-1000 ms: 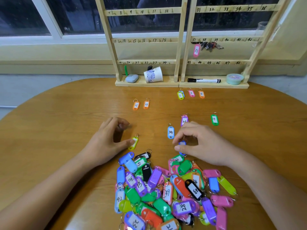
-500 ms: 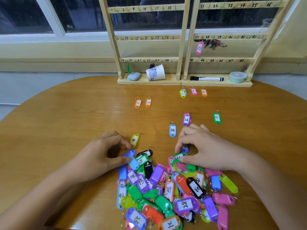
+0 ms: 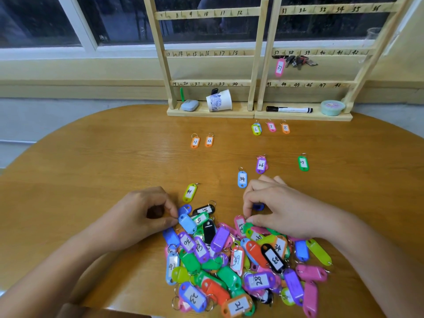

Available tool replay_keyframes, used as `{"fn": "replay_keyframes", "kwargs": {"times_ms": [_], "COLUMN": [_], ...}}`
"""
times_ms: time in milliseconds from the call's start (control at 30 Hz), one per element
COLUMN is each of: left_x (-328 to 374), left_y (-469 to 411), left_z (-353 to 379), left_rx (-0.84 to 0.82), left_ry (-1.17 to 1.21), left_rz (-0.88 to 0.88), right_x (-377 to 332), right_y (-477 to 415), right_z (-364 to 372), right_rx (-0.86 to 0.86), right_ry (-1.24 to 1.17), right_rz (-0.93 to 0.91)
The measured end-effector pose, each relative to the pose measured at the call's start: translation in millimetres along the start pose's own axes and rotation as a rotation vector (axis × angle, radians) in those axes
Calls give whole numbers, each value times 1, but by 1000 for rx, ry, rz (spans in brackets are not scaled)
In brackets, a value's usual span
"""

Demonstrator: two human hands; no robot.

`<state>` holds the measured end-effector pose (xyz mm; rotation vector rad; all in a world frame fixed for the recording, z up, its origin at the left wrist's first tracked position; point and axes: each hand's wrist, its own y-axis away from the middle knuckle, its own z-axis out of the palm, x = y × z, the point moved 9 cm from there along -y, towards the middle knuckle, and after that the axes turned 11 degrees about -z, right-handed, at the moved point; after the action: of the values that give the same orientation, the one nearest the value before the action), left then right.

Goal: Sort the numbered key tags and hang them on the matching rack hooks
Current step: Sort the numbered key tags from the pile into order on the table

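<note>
1. Fingers curled tight on the left hand [image 3: 142,216], thumb and forefinger pinching the end of a light-blue tag [image 3: 188,224] at the left edge of the pile [image 3: 229,262].
2. Over on the right hand [image 3: 283,212], the fingers are bent and arched above the pile's far-right side. Thumb and forefinger nip the top of a pink tag [image 3: 239,224], and a dark-blue tag [image 3: 258,206] sits in the shadow under the palm.
3. That pile is heaped on the table [image 3: 91,168] between both forearms. It is every colour going, some numbers face up, some blank backs.
4. Just past the left knuckles a yellow-green tag [image 3: 190,192] lies alone, tilted, its number hard to read.
5. Just beyond the right hand is tag 34 [image 3: 242,179], blue. Farther on is tag 26 [image 3: 260,165], purple, with tag 27 [image 3: 303,163], green, well off to its right.
6. Moving out, we have tag 11 [image 3: 195,142] and tag 12 [image 3: 209,141], both orange, side by side. Near the rack [image 3: 229,114], tag 6 [image 3: 256,129], tag 7 [image 3: 271,126] and tag 8 [image 3: 285,128] lie in a row.
7. Upright at the table's far edge, before the window [image 3: 126,19], the rack has numbered rails. Tag 37 [image 3: 279,67], pink, hangs under its number beside some keys [image 3: 298,60].
8. On the rack's base are a cup [image 3: 219,101] on its side, a marker [image 3: 289,109] lying flat and a round tub [image 3: 332,107].
</note>
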<state>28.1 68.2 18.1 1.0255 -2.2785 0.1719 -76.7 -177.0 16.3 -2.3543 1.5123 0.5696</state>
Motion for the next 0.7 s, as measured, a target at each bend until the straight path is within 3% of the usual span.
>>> {"fn": "replay_keyframes", "kwargs": {"times_ms": [167, 500, 700], "left_x": [22, 29, 33], "left_y": [7, -2, -1], "left_z": [0, 11, 6], "left_rx": [3, -35, -10], "left_ry": [38, -138, -101], "left_rz": [66, 174, 173], "right_x": [1, 5, 15], "right_y": [0, 3, 5], "right_z": [1, -12, -20], "right_rx": [-13, 64, 240], "right_ry": [-55, -126, -518], "right_rz": [1, 70, 132]}}
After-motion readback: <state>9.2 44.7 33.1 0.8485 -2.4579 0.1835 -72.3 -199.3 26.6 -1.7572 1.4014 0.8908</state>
